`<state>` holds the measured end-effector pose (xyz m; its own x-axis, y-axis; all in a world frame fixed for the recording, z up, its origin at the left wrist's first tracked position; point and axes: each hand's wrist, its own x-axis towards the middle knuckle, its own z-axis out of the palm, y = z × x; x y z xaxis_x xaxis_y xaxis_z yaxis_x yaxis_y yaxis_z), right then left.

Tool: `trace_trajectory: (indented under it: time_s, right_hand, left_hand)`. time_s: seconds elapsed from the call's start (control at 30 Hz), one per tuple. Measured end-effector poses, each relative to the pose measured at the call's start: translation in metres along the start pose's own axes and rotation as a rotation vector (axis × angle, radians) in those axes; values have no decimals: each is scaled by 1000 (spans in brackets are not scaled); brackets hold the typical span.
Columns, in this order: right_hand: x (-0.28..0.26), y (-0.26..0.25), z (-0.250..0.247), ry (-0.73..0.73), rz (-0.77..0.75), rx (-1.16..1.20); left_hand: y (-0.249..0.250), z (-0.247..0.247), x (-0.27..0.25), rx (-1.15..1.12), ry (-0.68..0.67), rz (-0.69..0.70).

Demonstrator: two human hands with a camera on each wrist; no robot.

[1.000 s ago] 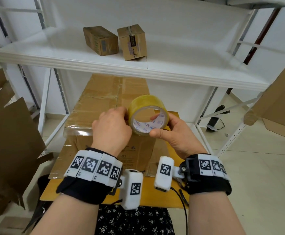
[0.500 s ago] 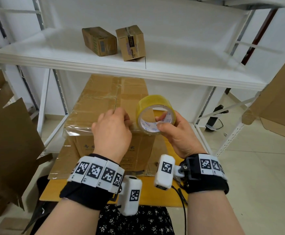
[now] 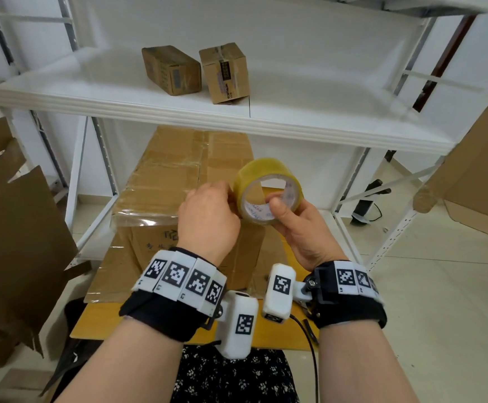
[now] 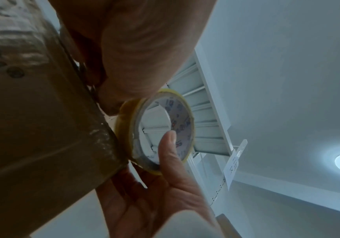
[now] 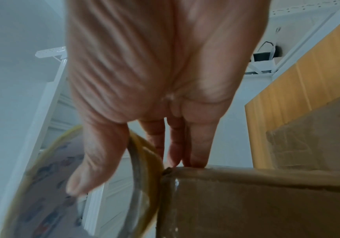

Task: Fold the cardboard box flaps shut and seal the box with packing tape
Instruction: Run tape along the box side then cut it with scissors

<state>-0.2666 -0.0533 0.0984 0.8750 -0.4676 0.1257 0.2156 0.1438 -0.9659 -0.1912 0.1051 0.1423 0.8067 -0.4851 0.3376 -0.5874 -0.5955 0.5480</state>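
Cardboard box (image 3: 176, 181), brown and corrugated, sat on the yellow wooden tabletop (image 3: 115, 324) with its flaps folded flat and glossy clear tape wrinkled across its top and near edge. Printed characters marked its front face. A tape roll (image 3: 267, 193), a yellowish translucent ring on a white printed core, hovered at the box's near right corner. The right hand (image 3: 300, 228) clamped it, thumb hooked inside the core and fingers curled round the outside. The left hand (image 3: 207, 219) curled at the roll's left side, fingertips touching the tape; whether they pinched a loose end could not be told. Two small boxes (image 3: 196, 71) stood on the white shelf (image 3: 309, 112) above.
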Motion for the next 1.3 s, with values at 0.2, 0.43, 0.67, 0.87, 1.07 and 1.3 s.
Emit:
trace_trajectory:
  time_s: [0.2, 0.43, 0.67, 0.87, 1.07, 1.3]
  right_hand:
    - [0, 3, -3, 32, -23, 74]
    - [1, 4, -9, 70, -31, 168]
    - [-2, 4, -8, 83, -30, 104]
    - [-3, 10, -10, 46, -39, 7]
    - [-4, 10, -12, -6, -53, -40]
    - [0, 9, -14, 112, -47, 76]
  left_hand:
    - [-2, 4, -3, 4, 52, 5]
    - [-5, 8, -3, -2, 96, 26]
    - [-1, 4, -1, 10, 66, 29]
    - [9, 5, 0, 11, -13, 48]
    - [7, 6, -2, -2, -22, 51]
    - [-2, 13, 0, -43, 34, 87]
